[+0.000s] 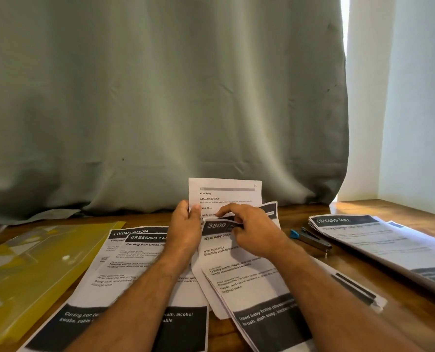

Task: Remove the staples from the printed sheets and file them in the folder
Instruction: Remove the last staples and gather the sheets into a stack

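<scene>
Head view looks down on a brown wooden table (300,214) set against a grey-green fabric curtain (160,97). At the middle of the table the left hand (184,231) grips the upper left edge of a set of white printed sheets with dark header bars (236,270), thumb on the front of the paper and fingers curled behind it. One white page headed "Mirror Wiping" (225,193) stands lifted upright behind both hands. The right hand (253,231) pinches the top edge of the front sheet, marked "3800", between thumb and forefinger, and the paper buckles there; whether a staple sits under the fingertips I cannot tell.

Left of the held set, two more printed sheets headed "LIVING ROOM" and "DRESSING TABLE" (135,250) lie flat and overlapping, partly under the left forearm. Further left lies a translucent yellow plastic folder with a snap button (33,270), flat on the table and touching the edge of those sheets.

Right of the hands a dark metal stapler with a blue end (310,240) lies on the wood, just beside a thick stack of printed sheets headed "DRESSING TABLE" (379,242) that runs toward the right edge. A pale wall (414,97) stands beyond the curtain.
</scene>
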`<state>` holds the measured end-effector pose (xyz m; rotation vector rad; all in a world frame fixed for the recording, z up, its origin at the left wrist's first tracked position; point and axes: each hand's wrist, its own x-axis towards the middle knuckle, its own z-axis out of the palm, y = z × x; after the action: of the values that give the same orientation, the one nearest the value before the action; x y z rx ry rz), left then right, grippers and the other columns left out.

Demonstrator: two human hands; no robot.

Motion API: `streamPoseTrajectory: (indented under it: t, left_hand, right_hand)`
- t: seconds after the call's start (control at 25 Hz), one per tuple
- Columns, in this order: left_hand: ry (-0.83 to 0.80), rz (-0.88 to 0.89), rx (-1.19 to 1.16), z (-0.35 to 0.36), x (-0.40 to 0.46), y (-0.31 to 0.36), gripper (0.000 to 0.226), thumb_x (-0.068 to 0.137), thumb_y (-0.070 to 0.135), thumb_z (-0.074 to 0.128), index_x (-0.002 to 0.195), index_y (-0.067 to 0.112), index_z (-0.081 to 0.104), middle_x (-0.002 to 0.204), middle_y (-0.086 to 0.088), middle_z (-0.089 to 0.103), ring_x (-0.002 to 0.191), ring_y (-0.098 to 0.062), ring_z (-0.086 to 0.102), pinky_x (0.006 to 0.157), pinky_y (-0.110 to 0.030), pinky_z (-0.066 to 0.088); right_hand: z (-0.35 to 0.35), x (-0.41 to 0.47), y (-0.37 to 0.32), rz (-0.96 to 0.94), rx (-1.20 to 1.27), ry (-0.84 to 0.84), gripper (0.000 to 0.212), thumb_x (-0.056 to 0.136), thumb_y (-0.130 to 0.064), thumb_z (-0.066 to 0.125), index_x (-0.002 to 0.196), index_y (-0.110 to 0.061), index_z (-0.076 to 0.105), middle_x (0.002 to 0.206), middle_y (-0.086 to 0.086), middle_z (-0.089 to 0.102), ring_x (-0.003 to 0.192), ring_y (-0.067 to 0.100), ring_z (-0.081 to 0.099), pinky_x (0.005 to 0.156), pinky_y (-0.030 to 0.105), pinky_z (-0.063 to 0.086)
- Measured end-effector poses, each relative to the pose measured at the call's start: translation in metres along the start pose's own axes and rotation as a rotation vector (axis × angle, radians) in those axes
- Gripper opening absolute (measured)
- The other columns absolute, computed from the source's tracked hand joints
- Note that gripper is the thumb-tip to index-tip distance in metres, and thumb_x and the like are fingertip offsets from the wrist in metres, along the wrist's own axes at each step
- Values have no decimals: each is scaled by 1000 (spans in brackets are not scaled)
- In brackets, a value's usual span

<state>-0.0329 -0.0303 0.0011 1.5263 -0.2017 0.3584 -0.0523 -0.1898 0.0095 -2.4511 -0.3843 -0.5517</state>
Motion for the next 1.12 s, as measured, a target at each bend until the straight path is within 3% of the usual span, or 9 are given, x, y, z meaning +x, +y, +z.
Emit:
streamPoseTrajectory:
  t: [0.2, 0.36, 0.48, 0.56, 0.72, 0.88, 1.0, 1.12]
  left_hand:
    - [130, 230, 2, -4, -3, 10, 18, 107, 32, 42, 104, 20, 55, 100, 5, 71, 82, -7, 71, 57, -21, 57]
    - [336, 505, -24, -15, -9, 36, 16, 106, 37, 40, 108, 24, 48, 98, 18, 64, 80, 10, 67, 56, -17, 56]
    - [387, 614, -22, -22, -13, 44, 23, 100, 44, 37, 113, 26, 43, 105, 23, 60, 87, 14, 64, 59, -13, 56]
    - [392, 654, 18, -25, -13, 47, 21, 102, 41, 37, 116, 26, 42, 106, 25, 58, 88, 16, 63, 59, -10, 54]
    - [424, 701, 28, -31, -2, 73, 16, 107, 31, 37, 122, 28, 42, 104, 28, 56, 88, 20, 61, 59, -7, 52]
    - [367, 824, 54, -35, -1, 124, 17, 108, 30, 35, 124, 33, 39, 101, 23, 61, 84, 10, 65, 57, -10, 52]
    - [374, 895, 80, -40, -3, 161, 22, 110, 29, 34, 130, 30, 41, 99, 22, 62, 83, 4, 67, 57, -14, 54]
    - [417, 760, 9, -50, 6, 187, 20, 109, 25, 36, 127, 32, 42, 99, 17, 65, 85, -3, 69, 62, -19, 57]
  right_hand:
    - [3, 2, 9, 42, -4, 8, 40, 85, -2, 65, 108, -34, 61, 120, -6, 61, 110, 14, 62, 90, 31, 58]
    - [4, 5, 18, 124, -80, 34, 37, 87, -10, 69, 114, -34, 59, 118, -4, 60, 106, 15, 62, 90, 32, 57]
    - [2, 6, 19, 129, -102, 104, 33, 91, -18, 68, 119, -33, 59, 113, -7, 58, 105, 13, 60, 90, 27, 55]
    - [-5, 6, 12, 69, -95, 208, 21, 98, -23, 56, 119, -29, 59, 109, -8, 54, 100, 8, 57, 89, 21, 51]
    - [-33, 11, -11, -119, -45, 484, 18, 102, -21, 47, 111, -21, 62, 102, -10, 46, 87, -2, 51, 70, 5, 43]
    - [-70, 23, -53, -324, 34, 689, 17, 101, -13, 47, 106, -16, 62, 101, -8, 45, 95, -12, 49, 75, 2, 44]
    - [-99, 31, -96, -477, 61, 840, 20, 98, -7, 48, 107, -11, 65, 102, -3, 48, 88, -8, 50, 77, 0, 41]
    - [-119, 36, -136, -606, 65, 939, 21, 96, -3, 49, 107, -7, 67, 101, 0, 49, 87, -4, 49, 78, -1, 39]
